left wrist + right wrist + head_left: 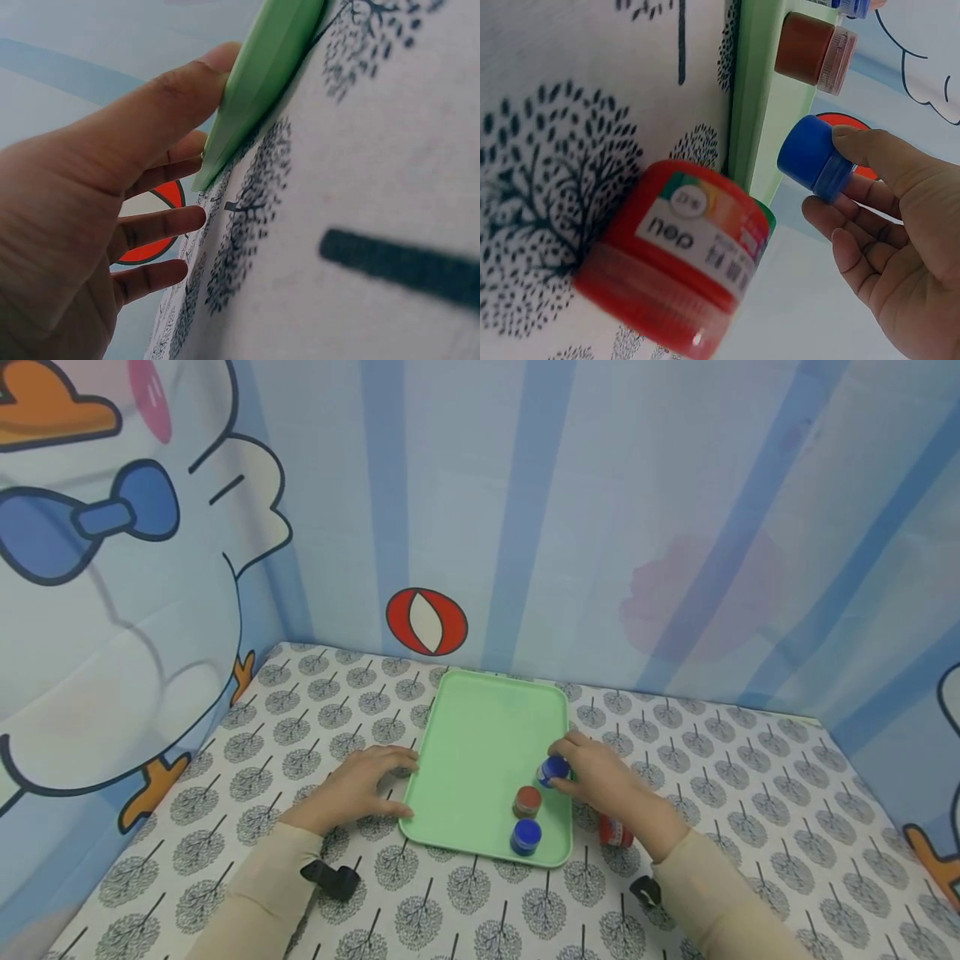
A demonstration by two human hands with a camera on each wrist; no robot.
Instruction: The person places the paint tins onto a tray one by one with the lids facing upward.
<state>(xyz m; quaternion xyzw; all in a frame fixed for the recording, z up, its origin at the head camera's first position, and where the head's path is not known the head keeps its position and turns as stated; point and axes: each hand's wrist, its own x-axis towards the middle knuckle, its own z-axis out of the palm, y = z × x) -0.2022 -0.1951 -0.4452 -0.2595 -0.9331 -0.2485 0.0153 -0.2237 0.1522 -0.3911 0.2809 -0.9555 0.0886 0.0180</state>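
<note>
My right hand (pixel 606 781) pinches a small blue-lidded paint jar (pixel 553 768) between thumb and fingers, over the right side of a green tray (pixel 487 727). In the right wrist view this blue jar (pixel 808 154) tilts in the fingertips. On the tray stand a brownish-red paint jar (pixel 527 801) and, nearer the front edge, another blue one (pixel 526 836). At the tray's left rim is my left hand (pixel 363 785), fingers spread and nearly straight; its thumb touches the rim (pixel 259 82) in the left wrist view.
A red labelled paint jar (pixel 615 832) lies on the tree-patterned tablecloth (pixel 720 827), right of the tray and partly under my right wrist. A printed curtain (pixel 465 510) hangs behind the table. Dark straps (pixel 332 880) sit at both wrists.
</note>
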